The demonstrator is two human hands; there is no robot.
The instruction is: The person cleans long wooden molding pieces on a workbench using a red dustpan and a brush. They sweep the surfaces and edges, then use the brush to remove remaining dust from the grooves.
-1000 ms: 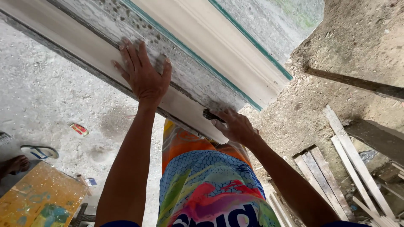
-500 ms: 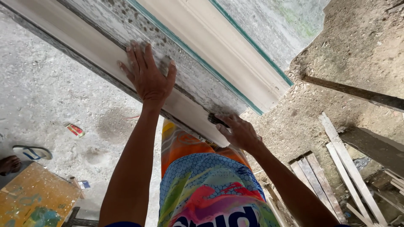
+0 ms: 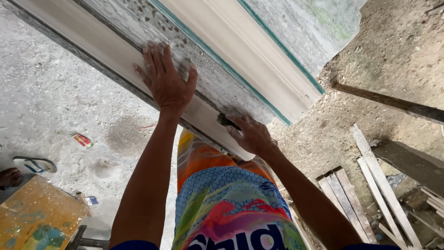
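The left hand (image 3: 167, 83) lies flat with its fingers (image 3: 152, 60) spread apart, pressed on the pale board (image 3: 115, 51) and the speckled grey strip (image 3: 217, 78) beside it, gripping nothing; the right hand (image 3: 252, 136) has its fingers (image 3: 240, 124) curled together around a dark tool (image 3: 226, 120), of which only the end shows, held against the lower end of the same board; the board runs slantwise from upper left to lower right, with a cream moulding (image 3: 249, 51) edged in teal lying alongside it; below the arms hangs bright patterned clothing (image 3: 231, 208); on the concrete floor (image 3: 51, 97) to the left lie a small red packet (image 3: 82, 140) and a sandal (image 3: 34, 164), near a paint-spattered yellow panel (image 3: 37, 217); loose wooden slats (image 3: 379, 194) rest on the dirt at the right.
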